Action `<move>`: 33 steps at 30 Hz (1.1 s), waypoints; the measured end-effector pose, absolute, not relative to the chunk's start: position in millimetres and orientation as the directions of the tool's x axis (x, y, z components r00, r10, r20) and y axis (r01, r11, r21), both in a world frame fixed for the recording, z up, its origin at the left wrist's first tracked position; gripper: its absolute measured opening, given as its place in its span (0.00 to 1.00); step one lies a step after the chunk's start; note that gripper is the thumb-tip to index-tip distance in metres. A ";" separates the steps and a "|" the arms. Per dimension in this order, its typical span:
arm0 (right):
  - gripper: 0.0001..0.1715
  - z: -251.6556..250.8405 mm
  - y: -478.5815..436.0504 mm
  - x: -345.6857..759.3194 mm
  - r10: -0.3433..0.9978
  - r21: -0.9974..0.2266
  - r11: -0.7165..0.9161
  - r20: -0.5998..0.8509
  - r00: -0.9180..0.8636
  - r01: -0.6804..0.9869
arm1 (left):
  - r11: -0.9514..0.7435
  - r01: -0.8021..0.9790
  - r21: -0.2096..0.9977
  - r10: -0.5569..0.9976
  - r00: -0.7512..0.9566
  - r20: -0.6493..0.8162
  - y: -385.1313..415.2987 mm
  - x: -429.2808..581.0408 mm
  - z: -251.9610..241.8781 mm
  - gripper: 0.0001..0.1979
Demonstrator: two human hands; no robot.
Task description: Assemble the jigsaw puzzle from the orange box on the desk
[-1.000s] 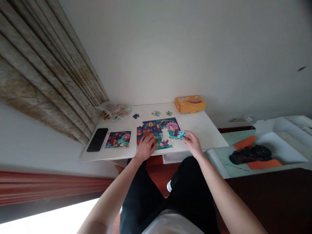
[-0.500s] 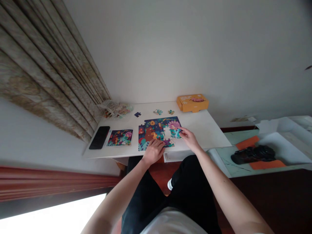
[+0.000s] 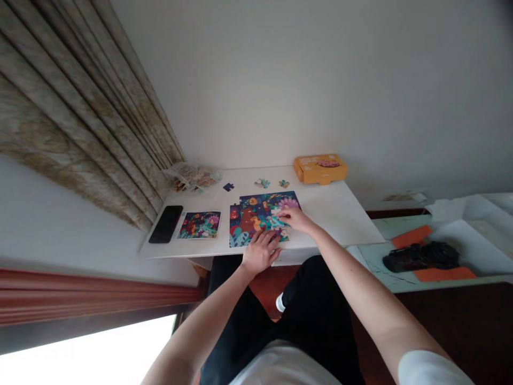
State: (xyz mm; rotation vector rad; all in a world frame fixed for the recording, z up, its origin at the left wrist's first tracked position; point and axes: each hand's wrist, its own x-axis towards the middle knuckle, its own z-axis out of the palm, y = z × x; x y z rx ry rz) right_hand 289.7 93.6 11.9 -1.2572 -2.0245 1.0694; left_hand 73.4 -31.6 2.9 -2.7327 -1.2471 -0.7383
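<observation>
A colourful jigsaw puzzle (image 3: 245, 218), mostly joined, lies near the front edge of the white table. My left hand (image 3: 259, 253) rests on its lower edge with fingers spread flat, holding nothing. Over the right part of the puzzle, my right hand (image 3: 297, 219) pinches a teal puzzle piece (image 3: 276, 220) at the gap in the picture; the fingers partly hide it. Loose pieces lie behind the puzzle: a dark blue piece (image 3: 228, 187), a teal and white cluster (image 3: 262, 183) and a smaller teal and tan piece (image 3: 284, 183).
Left of the puzzle are a printed reference picture (image 3: 198, 225) and a black phone (image 3: 165, 224). A clear plastic bag (image 3: 192, 177) lies at the back left, an orange box (image 3: 320, 169) at the back right. A side surface holds a black strapped object (image 3: 420, 256) and a white box (image 3: 476, 230).
My right hand has moved left with the teal piece, from the puzzle's right edge to over the gap. My left hand has shifted slightly right and toward me, its fingers more spread.
</observation>
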 end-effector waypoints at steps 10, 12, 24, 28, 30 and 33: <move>0.10 11.7 88.6 306.5 0.975 -0.930 0.128 0.054 -0.217 0.344 | -0.662 0.723 0.197 0.726 0.552 0.410 -32.6 73.7 5.9 0.17; 0.15 16.1 81.4 317.0 0.990 -0.962 0.054 0.017 -0.141 0.267 | -0.653 0.725 0.220 0.740 0.549 0.390 -32.1 73.6 8.2 0.17; 0.27 25.0 9.4 326.8 0.984 -0.985 -0.169 -0.166 0.063 0.042 | -0.598 0.740 0.307 0.801 0.546 0.245 -0.1 73.1 17.8 0.18; 0.26 18.2 1.0 323.0 0.980 -0.984 -0.166 -0.157 0.125 0.067 | -0.606 0.734 0.306 0.796 0.562 0.225 4.2 70.5 18.2 0.19; 0.27 16.7 -1.8 321.8 0.980 -0.983 -0.172 -0.164 0.116 0.068 | -0.610 0.736 0.293 0.792 0.564 0.232 3.6 70.3 18.3 0.19; 0.26 15.9 -4.1 322.5 0.981 -0.982 -0.173 -0.165 0.100 0.077 | -0.608 0.744 0.277 0.794 0.559 0.240 1.2 70.9 18.5 0.19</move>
